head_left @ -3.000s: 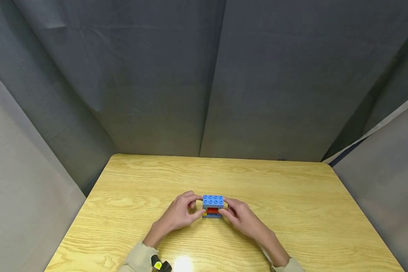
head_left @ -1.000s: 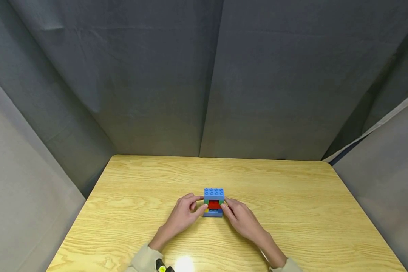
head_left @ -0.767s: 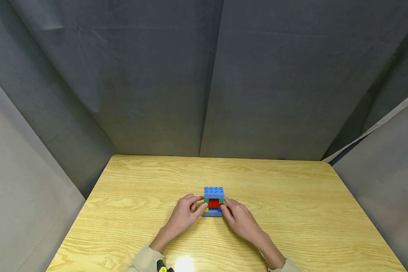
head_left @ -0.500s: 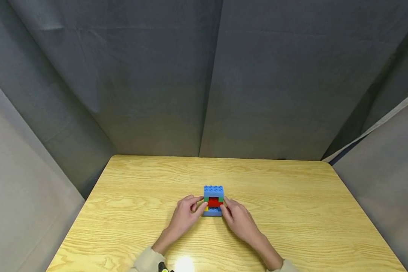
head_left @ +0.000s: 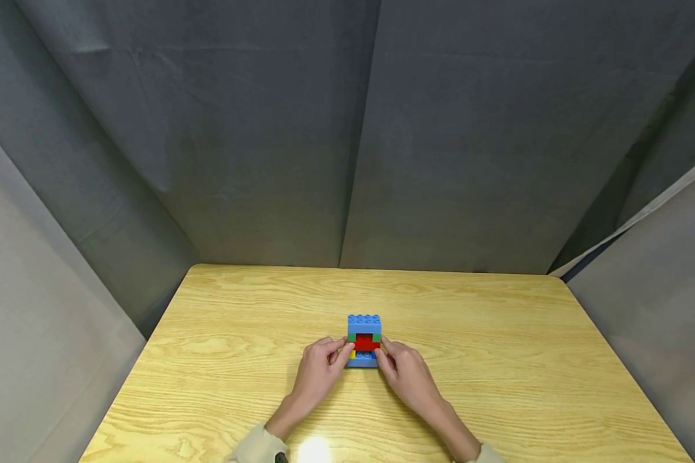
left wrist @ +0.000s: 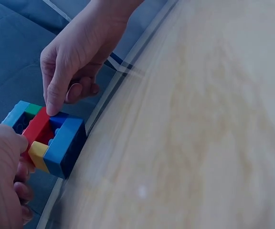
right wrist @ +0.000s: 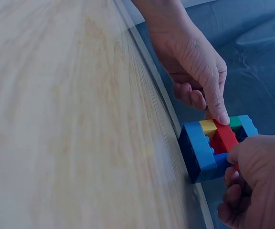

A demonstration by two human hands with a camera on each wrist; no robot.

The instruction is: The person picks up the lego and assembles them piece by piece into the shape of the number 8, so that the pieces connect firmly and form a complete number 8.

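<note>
A small stack of toy building bricks (head_left: 363,328) stands at the middle of the table. Its blue studded top brick (head_left: 363,319) bridges two green bricks (head_left: 376,337); below come a red brick (head_left: 367,346), a yellow brick (right wrist: 207,127), a dark blue brick (right wrist: 222,161) and a long blue base brick (head_left: 361,363). My left hand (head_left: 315,370) pinches the stack's left side, thumb on the red brick's front. From the right side, my right hand (head_left: 410,376) pinches it likewise, its thumb at the red brick. Fingertips behind the stack are partly hidden.
The wooden table (head_left: 475,321) extends around the stack, with its far edge beyond it. Grey curtains (head_left: 266,161) hang behind, and pale panels (head_left: 29,308) flank both sides. A light reflection shows near the front.
Over three seconds the stack's top has shifted away and more of its front shows. Its base has barely moved. My left wrist has swung rightward; both hands keep their pinch.
</note>
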